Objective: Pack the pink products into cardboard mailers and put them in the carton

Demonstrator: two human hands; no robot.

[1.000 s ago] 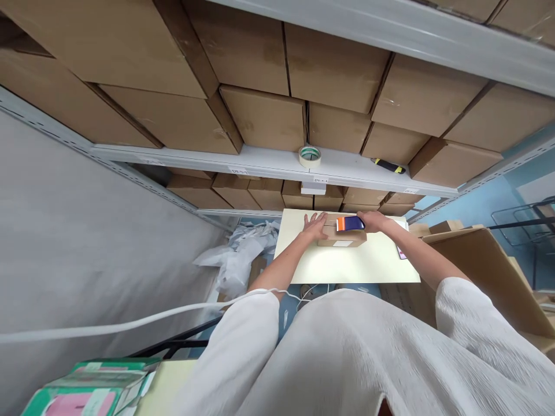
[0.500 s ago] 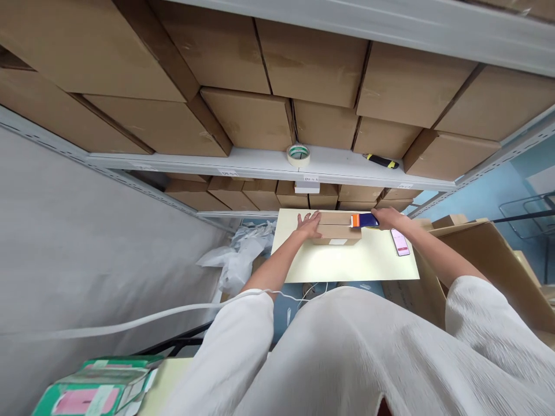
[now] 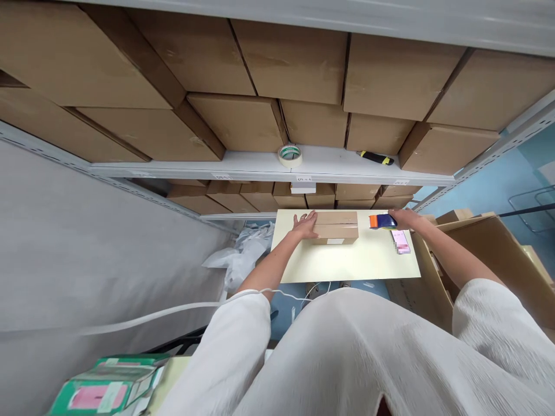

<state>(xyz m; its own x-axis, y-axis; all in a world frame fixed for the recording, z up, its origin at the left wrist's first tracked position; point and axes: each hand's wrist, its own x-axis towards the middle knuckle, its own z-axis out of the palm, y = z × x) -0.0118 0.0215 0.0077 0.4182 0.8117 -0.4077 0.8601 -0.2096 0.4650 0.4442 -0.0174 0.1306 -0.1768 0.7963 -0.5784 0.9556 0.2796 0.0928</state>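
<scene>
My left hand (image 3: pixel 306 224) lies with spread fingers against the left end of a small brown cardboard box (image 3: pixel 342 221). The thumb reaches round toward the box's front side. A strip of tape runs along the box's top seam, and a white label (image 3: pixel 335 241) is on its front. To the right of the box, my right hand (image 3: pixel 402 218) grips a dark blue tape dispenser (image 3: pixel 385 221) with an orange tip. The dispenser is held apart from the box, its orange end pointing left.
The box rests on a pale yellow tabletop (image 3: pixel 312 266). A phone (image 3: pixel 401 242) lies at its right. On the shelf (image 3: pixel 321 159) are a tape roll (image 3: pixel 290 155), a utility knife (image 3: pixel 376 158) and several cartons. A large open carton (image 3: pixel 485 254) stands right; plastic wrap (image 3: pixel 243 254) hangs left.
My right hand has moved right with the tape dispenser, away from the box's right end, leaving a gap. My left hand stays at the box's left end.
</scene>
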